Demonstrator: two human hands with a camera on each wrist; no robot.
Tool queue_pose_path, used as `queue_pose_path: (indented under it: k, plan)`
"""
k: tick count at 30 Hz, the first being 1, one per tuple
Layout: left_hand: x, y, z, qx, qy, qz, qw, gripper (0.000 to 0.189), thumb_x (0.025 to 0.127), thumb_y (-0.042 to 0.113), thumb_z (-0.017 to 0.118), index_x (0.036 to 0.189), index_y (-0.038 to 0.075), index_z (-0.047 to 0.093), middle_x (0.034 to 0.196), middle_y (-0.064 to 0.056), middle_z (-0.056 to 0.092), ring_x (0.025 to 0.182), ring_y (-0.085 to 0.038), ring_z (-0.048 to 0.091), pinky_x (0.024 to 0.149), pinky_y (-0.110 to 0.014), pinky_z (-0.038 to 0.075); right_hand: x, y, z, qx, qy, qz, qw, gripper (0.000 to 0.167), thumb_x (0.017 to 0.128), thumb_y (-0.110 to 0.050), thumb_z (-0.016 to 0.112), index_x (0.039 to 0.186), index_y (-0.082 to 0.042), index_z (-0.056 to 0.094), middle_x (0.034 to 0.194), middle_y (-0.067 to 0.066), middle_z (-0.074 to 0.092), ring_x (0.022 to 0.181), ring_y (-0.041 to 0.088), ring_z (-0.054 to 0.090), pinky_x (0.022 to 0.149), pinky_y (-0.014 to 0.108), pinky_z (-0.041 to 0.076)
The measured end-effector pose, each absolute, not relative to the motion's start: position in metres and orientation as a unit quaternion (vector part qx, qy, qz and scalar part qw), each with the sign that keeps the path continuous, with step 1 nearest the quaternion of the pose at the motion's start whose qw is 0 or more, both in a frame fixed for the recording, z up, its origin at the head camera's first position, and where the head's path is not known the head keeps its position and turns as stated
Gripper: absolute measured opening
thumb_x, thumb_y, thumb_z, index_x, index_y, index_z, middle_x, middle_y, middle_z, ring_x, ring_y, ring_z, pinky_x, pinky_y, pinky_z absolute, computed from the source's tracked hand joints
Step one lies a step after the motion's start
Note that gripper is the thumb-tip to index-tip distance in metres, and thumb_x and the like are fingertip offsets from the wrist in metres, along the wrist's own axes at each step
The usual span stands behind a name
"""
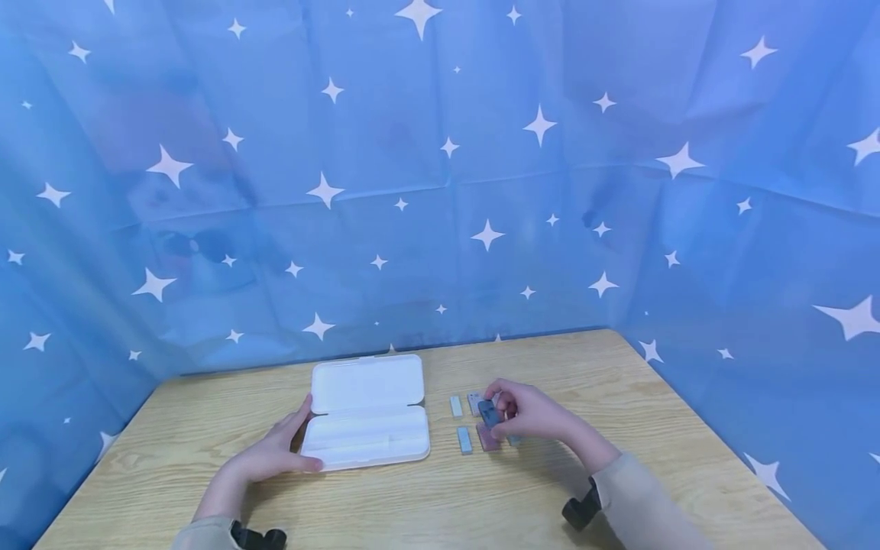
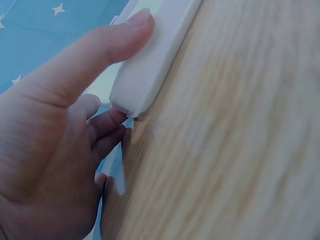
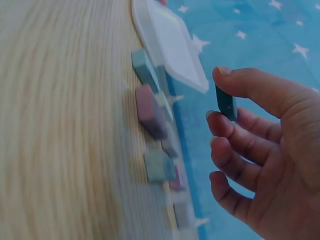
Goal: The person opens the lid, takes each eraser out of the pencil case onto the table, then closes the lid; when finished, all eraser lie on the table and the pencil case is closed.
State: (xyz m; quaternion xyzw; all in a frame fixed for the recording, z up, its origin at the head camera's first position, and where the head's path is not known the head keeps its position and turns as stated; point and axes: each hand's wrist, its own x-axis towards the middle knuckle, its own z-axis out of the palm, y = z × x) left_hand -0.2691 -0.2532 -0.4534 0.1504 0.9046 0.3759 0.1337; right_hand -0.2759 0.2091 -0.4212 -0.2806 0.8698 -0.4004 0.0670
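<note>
A white pencil case lies open and flat on the table, its lid folded back. At its left end is my left hand, thumb on the front wall and fingers round the corner, holding the case. Between thumb and fingertips my right hand pinches a small dark teal block, held above several other small blocks. Beneath and beside that hand are a purple block, a light blue block, a pale green block and a grey block. A greenish block is partly hidden by the right hand in the head view.
The wooden table carries all of this. A blue cloth with white stars hangs behind it and along its sides. A black wrist camera sits by the right sleeve, another by the left.
</note>
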Motion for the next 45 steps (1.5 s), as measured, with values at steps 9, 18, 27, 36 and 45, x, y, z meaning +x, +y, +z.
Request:
queue_pose_path:
  k: [9, 18, 27, 36, 45]
  plan:
    - [-0.270, -0.253, -0.454, 0.151, 0.901, 0.382, 0.137, 0.119, 0.077, 0.037, 0.080, 0.155, 0.008, -0.004, 0.157, -0.030, 0.005, 0.140, -0.053, 0.001, 0.107, -0.069, 0.007, -0.272, 0.240, -0.425, -0.254, 0.883, -0.390, 0.053, 0.041, 0.079, -0.014, 0.078, 0.113, -0.009, 0.056, 0.081, 0.001, 0.057, 0.065, 0.013, 0.050, 0.058, 0.026, 0.043]
    - [-0.267, -0.252, -0.451, 0.152, 0.902, 0.379, 0.138, 0.117, 0.078, 0.036, 0.080, 0.155, 0.009, -0.004, 0.157, -0.029, 0.005, 0.140, -0.053, 0.001, 0.106, -0.070, 0.008, -0.273, 0.261, -0.425, -0.236, 0.894, -0.379, 0.049, 0.043, 0.078, -0.015, 0.079, 0.113, -0.007, 0.056, 0.082, 0.001, 0.057, 0.068, 0.014, 0.053, 0.060, 0.027, 0.046]
    - [-0.268, -0.252, -0.452, 0.153, 0.903, 0.379, 0.132, 0.117, 0.077, 0.035, 0.080, 0.156, 0.008, -0.002, 0.156, -0.029, 0.007, 0.140, -0.053, 0.002, 0.107, -0.069, 0.009, -0.276, 0.272, -0.430, -0.234, 0.894, -0.378, 0.061, 0.041, 0.077, -0.011, 0.079, 0.111, -0.004, 0.057, 0.083, 0.006, 0.057, 0.069, 0.016, 0.054, 0.059, 0.028, 0.047]
    - [-0.268, -0.254, -0.453, 0.153, 0.900, 0.386, 0.134, 0.118, 0.077, 0.036, 0.080, 0.155, 0.008, -0.004, 0.157, -0.029, 0.006, 0.140, -0.052, 0.001, 0.107, -0.069, 0.008, -0.278, 0.270, -0.434, -0.230, 0.897, -0.369, 0.074, 0.041, 0.075, -0.011, 0.080, 0.109, -0.003, 0.058, 0.084, 0.006, 0.057, 0.072, 0.018, 0.052, 0.059, 0.028, 0.046]
    - [-0.267, -0.253, -0.451, 0.152, 0.898, 0.389, 0.136, 0.119, 0.077, 0.036, 0.080, 0.155, 0.008, -0.005, 0.157, -0.028, 0.003, 0.140, -0.051, -0.001, 0.107, -0.069, 0.006, -0.281, 0.270, -0.441, -0.234, 0.897, -0.369, 0.073, 0.041, 0.074, -0.010, 0.081, 0.107, -0.003, 0.059, 0.082, 0.005, 0.055, 0.071, 0.017, 0.051, 0.061, 0.028, 0.045]
